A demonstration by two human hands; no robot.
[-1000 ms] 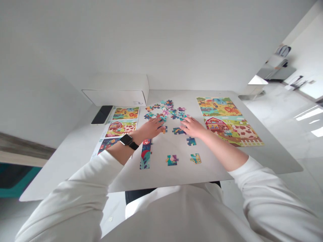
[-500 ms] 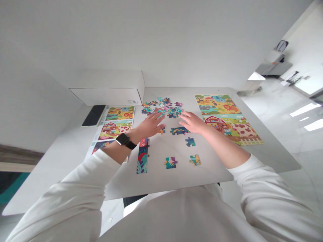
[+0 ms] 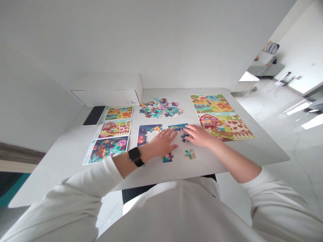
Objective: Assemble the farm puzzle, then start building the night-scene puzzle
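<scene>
Left hand (image 3: 164, 144), right hand (image 3: 197, 135), both unclenched, apparently arranging blue cardboard jigsaw pieces (image 3: 179, 126) toward white table's (image 3: 267, 151) front edge; alignment needed

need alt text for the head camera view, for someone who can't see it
A person's left hand and right hand are over partly joined puzzle pieces on a pale table. Loose pieces lie heaped beyond. A printed sheet, phone and white box sit to the left, two animal pictures to the right.
</scene>
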